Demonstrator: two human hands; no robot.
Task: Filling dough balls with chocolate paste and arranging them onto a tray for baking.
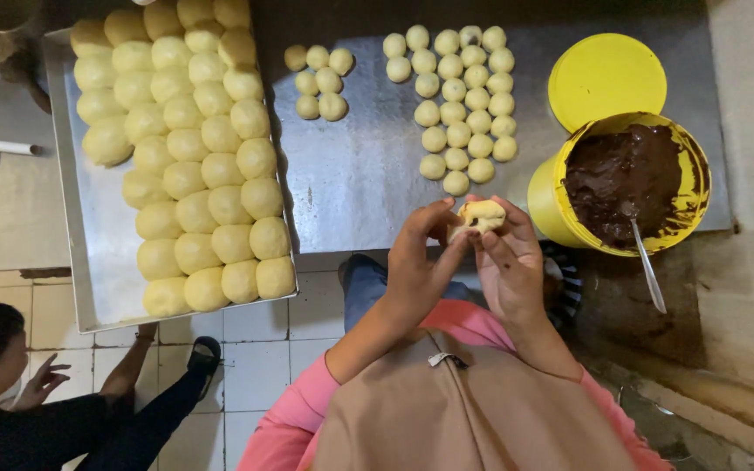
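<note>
- Head view: dough piece (482,215) pinched between fingers of left hand (418,262) and right hand (510,266), just off front edge of steel sheet (351,183); bare sheet ahead.
- Counted: one yellow bucket (551,205) of dark filling, one lid (606,78), one spoon (649,270); small balls (460,109) uncounted.

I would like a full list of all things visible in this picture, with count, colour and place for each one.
Dough piece: one, pale yellow, pinched between both hands.
Large dough balls: several dozen, pale yellow, in rows on the tray.
Tray: one, metal, left.
Small dough balls: about thirty, pale yellow, on the metal table, in two groups.
Metal table: one, grey, centre.
Bucket: one, yellow, right, holding dark brown filling.
Spoon: one, metal, standing in the filling.
Lid: one, yellow, behind the bucket.
Another person: one, dark clothes, lower left.
Left hand: on the dough piece.
Right hand: on the dough piece.
</note>
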